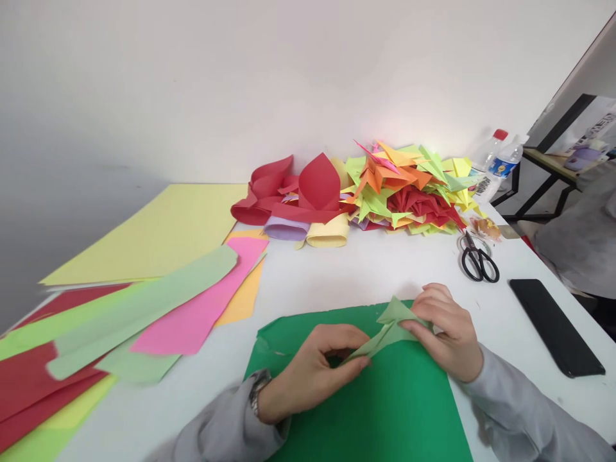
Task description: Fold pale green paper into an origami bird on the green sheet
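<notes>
Paper [391, 332] — folded, pale green | left hand [315, 369], right hand [447, 330] — pinching its opposite ends | darker green sheet [399, 410] beneath

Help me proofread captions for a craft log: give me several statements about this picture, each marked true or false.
1. The left hand and the right hand both hold the light green folded paper. True.
2. The scissors are in the right hand. False: they lie on the white table, beyond that hand.
3. The large sheet beneath the hands is red. False: it is green.
4. A flat black object lies to the right of the large sheet. True.
5. The red-capped bottle stands at the table's near edge. False: it is at the back, near the wall.
</notes>
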`<state>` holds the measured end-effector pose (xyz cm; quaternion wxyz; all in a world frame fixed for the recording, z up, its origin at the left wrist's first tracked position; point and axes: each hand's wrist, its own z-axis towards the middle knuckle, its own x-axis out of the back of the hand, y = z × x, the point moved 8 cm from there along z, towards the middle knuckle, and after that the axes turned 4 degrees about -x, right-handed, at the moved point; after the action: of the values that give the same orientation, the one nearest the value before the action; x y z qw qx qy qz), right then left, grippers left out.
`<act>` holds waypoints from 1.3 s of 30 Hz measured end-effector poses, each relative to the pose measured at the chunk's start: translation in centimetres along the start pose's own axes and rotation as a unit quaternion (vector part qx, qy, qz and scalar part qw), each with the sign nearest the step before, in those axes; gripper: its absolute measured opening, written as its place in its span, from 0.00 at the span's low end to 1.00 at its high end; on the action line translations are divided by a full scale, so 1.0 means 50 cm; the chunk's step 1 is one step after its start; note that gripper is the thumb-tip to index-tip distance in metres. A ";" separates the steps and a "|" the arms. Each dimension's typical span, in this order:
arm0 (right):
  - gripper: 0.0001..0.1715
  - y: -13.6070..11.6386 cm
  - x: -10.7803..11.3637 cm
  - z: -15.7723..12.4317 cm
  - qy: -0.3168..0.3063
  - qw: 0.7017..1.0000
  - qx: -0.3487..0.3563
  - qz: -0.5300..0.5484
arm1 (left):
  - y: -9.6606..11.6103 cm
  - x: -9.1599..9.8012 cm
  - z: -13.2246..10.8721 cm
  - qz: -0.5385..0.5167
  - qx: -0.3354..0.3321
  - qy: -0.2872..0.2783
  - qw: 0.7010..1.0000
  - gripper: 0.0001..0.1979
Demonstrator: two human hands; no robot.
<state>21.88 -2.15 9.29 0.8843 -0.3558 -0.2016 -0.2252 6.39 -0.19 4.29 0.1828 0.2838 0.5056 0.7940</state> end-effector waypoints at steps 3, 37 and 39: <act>0.09 -0.010 0.003 -0.002 -0.025 0.999 0.042 -0.011 | 0.032 0.029 -0.010 0.120 -0.106 0.078 0.984 0.08; 0.10 0.015 -0.115 -0.069 -0.328 0.938 0.093 -0.062 | 0.012 -0.030 -0.027 0.403 -0.197 -0.109 0.887 0.10; 0.10 0.012 -0.112 -0.067 -0.322 0.939 0.102 -0.060 | 0.007 -0.025 -0.024 0.378 -0.171 -0.098 0.905 0.10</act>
<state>18.29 -2.76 3.88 0.7888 -0.3041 -0.5183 -0.1292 6.57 -1.91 3.88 -0.0369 0.4942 0.1969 0.8459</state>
